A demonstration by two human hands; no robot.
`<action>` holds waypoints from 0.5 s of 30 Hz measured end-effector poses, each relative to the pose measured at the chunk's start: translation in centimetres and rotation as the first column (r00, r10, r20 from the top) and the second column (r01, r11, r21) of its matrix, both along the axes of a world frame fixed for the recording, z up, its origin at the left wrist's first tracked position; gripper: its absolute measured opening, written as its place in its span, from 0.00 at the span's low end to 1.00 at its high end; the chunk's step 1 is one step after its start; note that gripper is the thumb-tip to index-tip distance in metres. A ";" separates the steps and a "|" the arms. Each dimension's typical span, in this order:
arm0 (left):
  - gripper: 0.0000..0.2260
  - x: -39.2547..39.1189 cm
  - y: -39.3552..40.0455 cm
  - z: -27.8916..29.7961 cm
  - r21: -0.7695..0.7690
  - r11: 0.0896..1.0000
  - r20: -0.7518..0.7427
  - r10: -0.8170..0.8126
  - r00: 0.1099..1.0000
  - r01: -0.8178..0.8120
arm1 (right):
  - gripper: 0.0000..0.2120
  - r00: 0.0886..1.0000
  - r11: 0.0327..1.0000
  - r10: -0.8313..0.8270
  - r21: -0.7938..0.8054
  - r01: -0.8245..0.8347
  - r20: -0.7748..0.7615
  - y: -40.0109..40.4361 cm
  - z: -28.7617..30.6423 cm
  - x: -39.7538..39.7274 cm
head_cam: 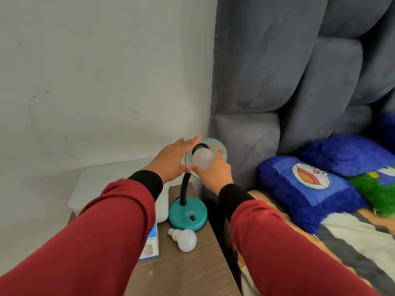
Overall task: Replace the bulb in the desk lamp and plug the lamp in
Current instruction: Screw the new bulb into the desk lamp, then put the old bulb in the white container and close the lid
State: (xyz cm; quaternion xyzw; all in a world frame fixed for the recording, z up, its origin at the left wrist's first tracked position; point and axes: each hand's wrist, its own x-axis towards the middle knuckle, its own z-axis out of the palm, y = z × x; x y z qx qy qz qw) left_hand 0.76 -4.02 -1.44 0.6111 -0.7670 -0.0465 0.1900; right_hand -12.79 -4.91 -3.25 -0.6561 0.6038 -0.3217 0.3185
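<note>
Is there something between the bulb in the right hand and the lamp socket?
Nothing visible. The right hand holds the bulb right at the socket inside the shade; the left hand rests on the shade's outside.

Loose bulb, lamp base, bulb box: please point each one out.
loose bulb [187, 240], head view, on its frosted globe
lamp base [183, 217], head view, on its teal top
bulb box [152, 242], head view, on its blue side

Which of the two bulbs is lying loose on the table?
The bulb beside the lamp's teal base; the other bulb sits in the shade, gripped by the right hand.
</note>
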 end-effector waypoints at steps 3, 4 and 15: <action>0.42 0.2 0.9 0.7 0.066 0.995 0.016 0.080 0.997 -0.081 | 0.31 0.962 1.000 0.026 -0.005 -0.029 -0.271 0.2 1.4 -0.3; 0.40 0.4 1.3 1.0 0.086 0.989 0.045 0.117 0.992 -0.121 | 0.27 0.936 0.999 0.034 -0.014 -0.042 -0.350 0.5 2.0 -0.4; 0.23 3.6 8.8 4.8 0.323 0.795 0.444 0.351 0.824 -0.513 | 0.24 0.647 0.949 0.314 0.217 -0.227 -0.695 5.0 5.2 -1.2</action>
